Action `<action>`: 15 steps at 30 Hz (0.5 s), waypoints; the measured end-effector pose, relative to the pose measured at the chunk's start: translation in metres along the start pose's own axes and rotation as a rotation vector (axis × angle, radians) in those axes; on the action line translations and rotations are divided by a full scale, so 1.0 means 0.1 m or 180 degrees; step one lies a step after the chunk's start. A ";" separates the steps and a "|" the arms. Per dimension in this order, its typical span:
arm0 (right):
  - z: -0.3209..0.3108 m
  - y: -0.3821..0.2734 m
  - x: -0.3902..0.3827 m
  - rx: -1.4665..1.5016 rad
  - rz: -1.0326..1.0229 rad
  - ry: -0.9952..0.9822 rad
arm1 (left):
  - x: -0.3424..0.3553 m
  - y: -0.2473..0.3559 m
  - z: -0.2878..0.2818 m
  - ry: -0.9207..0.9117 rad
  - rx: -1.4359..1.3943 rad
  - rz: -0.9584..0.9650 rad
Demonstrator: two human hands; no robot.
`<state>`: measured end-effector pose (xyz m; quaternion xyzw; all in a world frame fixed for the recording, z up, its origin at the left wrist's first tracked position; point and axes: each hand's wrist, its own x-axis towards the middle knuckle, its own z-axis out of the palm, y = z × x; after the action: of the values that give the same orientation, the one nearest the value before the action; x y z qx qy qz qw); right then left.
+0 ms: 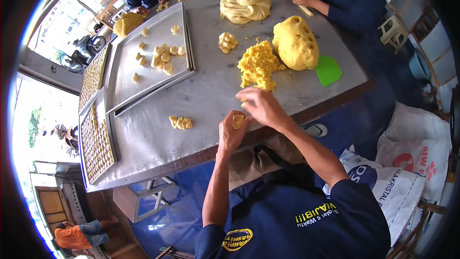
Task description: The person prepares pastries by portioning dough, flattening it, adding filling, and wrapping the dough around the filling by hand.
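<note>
My left hand (232,132) is closed around a small flattened piece of dough (238,121) at the table's near edge. Just above it, my right hand (262,108) has its fingers bent together, and whatever lies between them is hard to make out. Beyond my right hand spreads a heap of crumbly yellow filling (258,64). Next to it sits a large smooth yellow filling mass (296,43) with finger holes in it, and a green scraper (328,71). A cluster of small dough pieces (181,123) lies to the left of my hands.
Metal trays (120,93) at left carry dough balls; others hold rows of small pieces (97,141). Farther back are a big folded dough (245,6) and a dough pile (227,42). Two people work across the metal table (211,86). White sacks (383,187) stand at right.
</note>
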<state>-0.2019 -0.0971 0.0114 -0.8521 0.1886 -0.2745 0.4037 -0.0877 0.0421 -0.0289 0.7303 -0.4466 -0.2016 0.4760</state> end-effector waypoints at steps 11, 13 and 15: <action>-0.21 0.55 -0.44 -0.1495 -0.0139 0.0667 | -0.07 -0.32 -0.26 -0.0185 -0.2500 -0.0564; -0.30 0.63 -0.51 -0.1564 -0.0275 0.0829 | -0.07 -0.25 -0.23 -0.0088 -0.2669 -0.0610; -0.39 0.69 -0.53 -0.0684 0.0217 0.0900 | -0.10 -0.17 -0.26 -0.0071 -0.2253 -0.0548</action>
<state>-0.2738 -0.1329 -0.0397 -0.8364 0.3005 -0.3559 0.2889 -0.0667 0.0667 -0.0335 0.5530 -0.2912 -0.3910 0.6756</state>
